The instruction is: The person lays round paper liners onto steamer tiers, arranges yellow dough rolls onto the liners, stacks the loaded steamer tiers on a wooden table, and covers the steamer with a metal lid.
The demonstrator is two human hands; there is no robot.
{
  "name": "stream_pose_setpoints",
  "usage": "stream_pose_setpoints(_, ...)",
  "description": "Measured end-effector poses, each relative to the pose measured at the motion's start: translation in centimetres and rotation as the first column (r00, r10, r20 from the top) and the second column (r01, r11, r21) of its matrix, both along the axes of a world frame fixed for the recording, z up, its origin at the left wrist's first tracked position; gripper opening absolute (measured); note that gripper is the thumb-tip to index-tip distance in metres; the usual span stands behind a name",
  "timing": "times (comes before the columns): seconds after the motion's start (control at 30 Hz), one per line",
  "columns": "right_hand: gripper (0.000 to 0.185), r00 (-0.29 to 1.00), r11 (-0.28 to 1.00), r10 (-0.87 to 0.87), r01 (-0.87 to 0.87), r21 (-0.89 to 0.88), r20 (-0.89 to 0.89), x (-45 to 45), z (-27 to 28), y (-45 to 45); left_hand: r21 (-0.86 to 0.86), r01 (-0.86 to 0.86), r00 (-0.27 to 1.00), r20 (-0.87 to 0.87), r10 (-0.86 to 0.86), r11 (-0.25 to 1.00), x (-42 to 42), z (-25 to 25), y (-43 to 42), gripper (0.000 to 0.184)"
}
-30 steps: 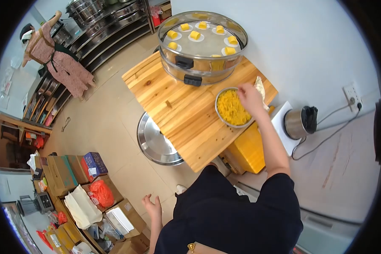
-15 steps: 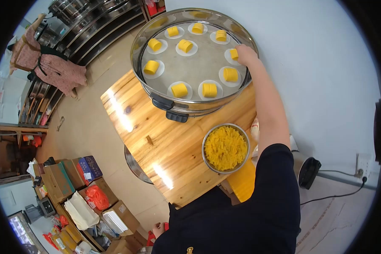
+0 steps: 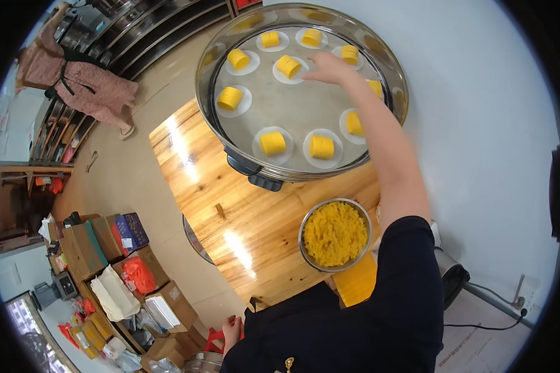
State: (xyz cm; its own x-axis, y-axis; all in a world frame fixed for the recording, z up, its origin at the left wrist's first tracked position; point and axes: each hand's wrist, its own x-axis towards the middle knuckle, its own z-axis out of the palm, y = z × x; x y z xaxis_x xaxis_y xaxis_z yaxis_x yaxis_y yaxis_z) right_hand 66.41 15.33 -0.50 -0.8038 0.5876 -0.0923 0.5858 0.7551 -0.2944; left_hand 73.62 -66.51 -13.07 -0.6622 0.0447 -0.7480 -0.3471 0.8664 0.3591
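Observation:
My right hand [image 3: 328, 68] is over the round metal steamer [image 3: 255, 163], its fingers apart beside the central yellow roll [image 3: 289, 66] and its white paper round. Nothing shows between those fingers. Several other yellow rolls lie on paper rounds along the steamer's inside; my forearm partly covers those at the right. On the wooden table [image 3: 199, 180], a metal bowl of shredded yellow filling [image 3: 336, 234] stands below the steamer. My left hand [image 3: 232, 332] hangs low near my side with its fingers curled; whether it holds anything is hidden.
A person in a pink garment [image 3: 84, 84] stands at the upper left by metal shelves [image 3: 162, 34]. Cardboard boxes [image 3: 84, 248] and a red bag [image 3: 139, 275] are at the lower left. A dark-lidded appliance [image 3: 453, 276] and a wall socket [image 3: 529, 291] are at the right.
My right hand has gone from the bowl up to a roll at the steamer's right side, then left toward the central roll. The view has moved closer to the steamer. My left hand has dropped lower.

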Motion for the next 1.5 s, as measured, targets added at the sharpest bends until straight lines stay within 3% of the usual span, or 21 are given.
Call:
stream_pose_setpoints(0.1,0.057,0.984,0.994,-0.093,0.102,-0.047,0.154,-4.2,0.2,-1.4,0.002,0.029,0.999,-0.037,-0.028,1.0,0.5,2.1,1.4,0.041)
stream_pose_setpoints(0.2,0.046,0.978,0.978,-0.203,0.199,0.07,0.055,-6.5,-1.8,-1.8,-0.059,0.016,1.0,-0.025,-0.017,0.998,1.5,1.7,-0.3,0.04)
stream_pose_setpoints(0.33,0.039,0.963,0.965,-0.258,0.255,0.057,0.073,-7.9,-3.0,-1.7,-0.099,-0.104,0.994,0.011,0.106,0.99,3.1,1.4,-1.9,0.04)
stream_pose_setpoints(0.4,0.036,0.953,0.956,-0.291,0.288,0.053,0.078,-7.8,-3.1,-1.6,-0.114,-0.073,0.997,0.011,0.075,0.991,3.9,0.9,-2.6,0.039)
stream_pose_setpoints(0.53,0.036,0.972,0.972,-0.231,0.229,0.041,0.034,-6.1,-2.4,-1.3,-0.14,-0.023,0.994,0.101,0.037,0.99,2.7,2.3,-0.3,0.038)
stream_pose_setpoints(0.6,0.037,0.974,0.973,-0.226,0.225,0.045,0.005,-4.8,-2.0,-1.5,-0.077,-0.076,0.993,0.083,0.083,0.994,2.7,0.9,-1.0,0.038)
stream_pose_setpoints(0.7,0.037,0.985,0.986,-0.155,0.15,0.069,0.075,-3.1,-2.5,-1.5,-0.051,-0.065,0.995,0.074,0.069,0.997,2.4,0.0,-1.4,0.039)
stream_pose_setpoints(0.9,0.044,0.978,0.978,-0.195,0.188,0.085,0.078,-2.1,-1.4,-4.0,0.028,-0.046,0.996,0.072,0.044,0.999,1.3,-0.5,-1.7,0.041)
stream_pose_setpoints(1.0,0.051,0.997,0.977,-0.074,0.069,0.203,0.016,-4.0,0.3,-5.9,0.03,-0.082,0.994,0.079,0.079,0.996,1.8,-1.6,-3.1,0.041)
stream_pose_setpoints(1.07,0.054,0.997,0.976,0.076,-0.069,0.207,-0.027,-6.9,-1.3,-7.0,0.011,-0.088,0.992,0.092,0.087,0.996,1.9,-1.6,-3.5,0.04)
stream_pose_setpoints(1.13,0.054,0.982,0.986,0.155,-0.148,0.073,-0.106,-9.9,-1.6,-9.6,-0.015,-0.092,0.99,0.108,0.094,0.996,2.1,-0.5,-2.2,0.04)
stream_pose_setpoints(1.23,0.053,0.982,0.99,0.14,-0.139,0.017,-0.125,-12.9,-1.7,-12.9,-0.003,-0.18,0.977,0.117,0.18,0.984,2.4,0.4,-1.6,0.039)
stream_pose_setpoints(1.37,0.04,0.996,0.997,0.08,-0.08,-0.006,-0.05,-14.9,-2.6,-13.9,-0.036,-0.194,0.974,0.113,0.197,0.98,3.0,1.5,-1.1,0.04)
stream_pose_setpoints(1.5,0.03,0.996,0.995,0.083,-0.08,-0.064,0.033,-14.4,-2.0,-13.7,-0.044,-0.17,0.981,0.087,0.173,0.984,4.8,-0.9,-4.1,0.042)
